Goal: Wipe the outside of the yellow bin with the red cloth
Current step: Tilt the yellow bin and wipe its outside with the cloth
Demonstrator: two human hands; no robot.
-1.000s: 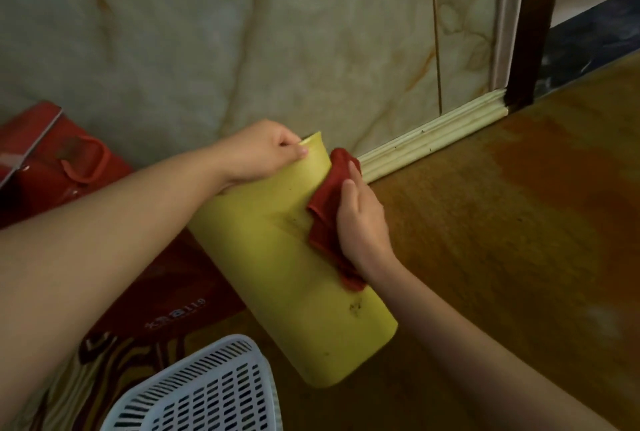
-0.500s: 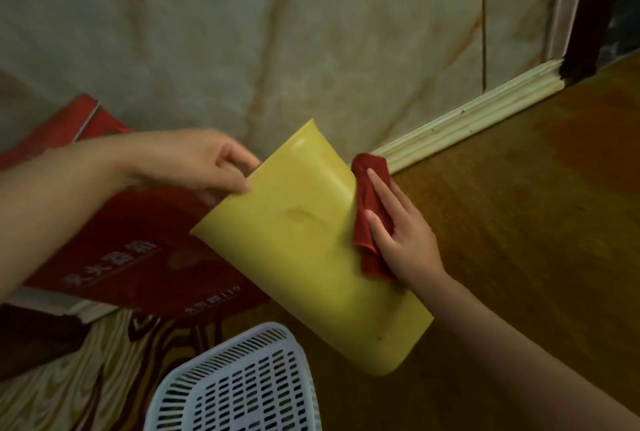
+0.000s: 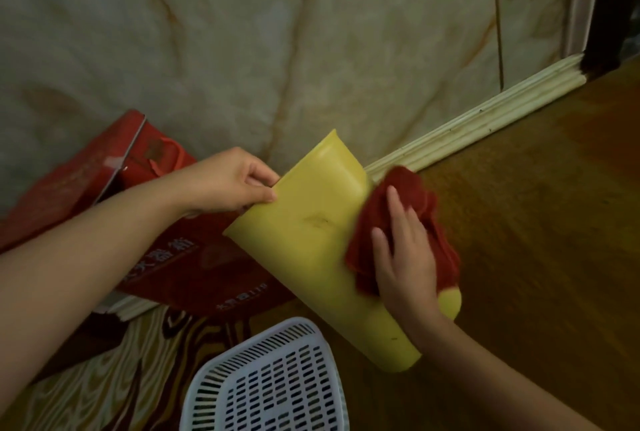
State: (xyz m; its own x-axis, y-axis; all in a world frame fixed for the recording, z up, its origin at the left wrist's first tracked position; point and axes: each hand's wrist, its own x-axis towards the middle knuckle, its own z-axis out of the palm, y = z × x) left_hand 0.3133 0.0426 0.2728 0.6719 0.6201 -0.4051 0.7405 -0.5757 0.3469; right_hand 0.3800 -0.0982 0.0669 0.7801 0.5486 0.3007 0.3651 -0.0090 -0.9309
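Observation:
The yellow bin (image 3: 311,243) is held tilted above the floor, its open rim up toward the wall and its base down to the lower right. A dark smudge marks its upper side. My left hand (image 3: 232,188) pinches the rim at the left. My right hand (image 3: 403,257) lies flat, fingers spread, pressing the crumpled red cloth (image 3: 405,195) against the bin's right side. The cloth bulges out beyond my fingers toward the wall.
A white slotted basket (image 3: 273,385) sits just below the bin. Red gift boxes and a red bag (image 3: 166,257) lie to the left against the marble wall. A cream skirting (image 3: 485,118) runs along the wall above the brown floor (image 3: 536,240).
My right hand has slid the cloth down and over the bin's right side, with more cloth now showing. My left hand keeps its pinch on the rim, and the view shifted slightly.

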